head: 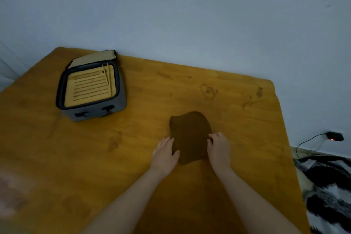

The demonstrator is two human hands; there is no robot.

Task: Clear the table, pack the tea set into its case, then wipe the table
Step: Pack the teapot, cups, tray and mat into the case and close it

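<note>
Near the wooden table's (pixel 247 119) front middle, the left hand (pixel 165 151) rests nearly flat against the brown cloth (pixel 190 133), thumb on it. The right hand (pixel 218 148) curls its fingers onto the opposite edge. The open tea set case (pixel 95 112) sits far left.

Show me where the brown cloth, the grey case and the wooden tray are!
brown cloth (pixel 190 135): head view, the middle of its top surface.
grey case (pixel 95 114): head view, its grey front wall, between the two black strap pieces.
wooden tray (pixel 89 87): head view, the middle of its slatted top, inside the case.
</note>
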